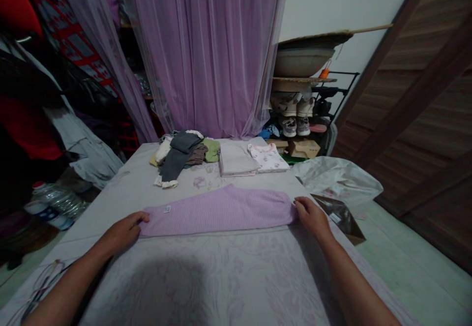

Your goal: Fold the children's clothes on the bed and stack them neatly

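Observation:
A pair of lilac ribbed pants point(217, 213), doubled over lengthwise, lies flat across the bed. A small white label shows near its left end. My left hand point(127, 230) is closed, thumb and fingers pinching that left end. At the opposite end, my right hand point(309, 213) pinches the narrow leg ends between thumb and fingers. Beyond the pants, a loose heap of clothes point(180, 154) includes dark grey, brown, green and white pieces. To its right sit a folded grey striped garment stack point(238, 160) and a folded white printed top point(269, 158).
The bed point(221, 277) has a pale floral cover. Purple curtains point(210, 55) hang behind it. On the right stand a shoe rack point(295, 114), a clear plastic bag point(339, 178) and a brown box point(342, 218). Plastic bottles point(59, 200) lie at the left.

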A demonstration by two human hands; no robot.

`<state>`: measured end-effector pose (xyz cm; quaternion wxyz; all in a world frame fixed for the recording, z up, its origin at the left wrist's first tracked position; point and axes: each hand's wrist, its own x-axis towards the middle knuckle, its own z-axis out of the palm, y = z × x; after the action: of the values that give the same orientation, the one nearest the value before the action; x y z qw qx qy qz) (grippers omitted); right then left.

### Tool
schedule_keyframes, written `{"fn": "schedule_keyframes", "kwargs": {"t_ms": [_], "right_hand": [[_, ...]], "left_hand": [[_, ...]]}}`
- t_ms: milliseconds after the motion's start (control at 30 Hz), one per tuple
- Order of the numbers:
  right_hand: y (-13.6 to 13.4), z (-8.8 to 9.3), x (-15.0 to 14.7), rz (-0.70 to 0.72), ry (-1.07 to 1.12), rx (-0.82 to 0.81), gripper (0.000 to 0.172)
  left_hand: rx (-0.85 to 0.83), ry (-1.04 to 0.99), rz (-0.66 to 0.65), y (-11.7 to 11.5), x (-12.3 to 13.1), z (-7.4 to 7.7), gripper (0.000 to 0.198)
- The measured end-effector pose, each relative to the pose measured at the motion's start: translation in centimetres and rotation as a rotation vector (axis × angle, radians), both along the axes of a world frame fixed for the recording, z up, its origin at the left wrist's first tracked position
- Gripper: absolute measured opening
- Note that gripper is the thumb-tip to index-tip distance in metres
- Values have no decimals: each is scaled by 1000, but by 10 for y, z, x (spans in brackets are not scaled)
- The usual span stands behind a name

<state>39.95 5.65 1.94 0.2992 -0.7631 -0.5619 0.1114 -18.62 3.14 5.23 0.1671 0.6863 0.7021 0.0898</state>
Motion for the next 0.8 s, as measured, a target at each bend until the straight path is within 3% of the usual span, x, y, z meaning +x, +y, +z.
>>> {"fn": "schedule_keyframes", "kwargs": {"t_ms": [100, 200, 400, 567, 667, 800], "right_hand": [[12, 11, -6, -59, -39, -115, 41], [19, 16, -10, -57, -115, -204, 46], [20, 20, -18, 15, -148, -236, 34], [10, 26, -28, -18, -92, -81, 27], [5, 20, -31, -74, -70, -35, 28], [2, -1, -32, -33, -67, 18, 28]], "left_hand": [[1, 25, 215, 8, 2, 1, 46], [-55, 71, 301, 14, 8, -1, 58], [-152, 204, 291, 25, 23, 6, 51], [-74, 224, 360, 26, 27, 14, 41], [-62, 214, 387, 25, 26, 13, 40], [-47, 236, 372, 27, 27, 7, 39]]}}
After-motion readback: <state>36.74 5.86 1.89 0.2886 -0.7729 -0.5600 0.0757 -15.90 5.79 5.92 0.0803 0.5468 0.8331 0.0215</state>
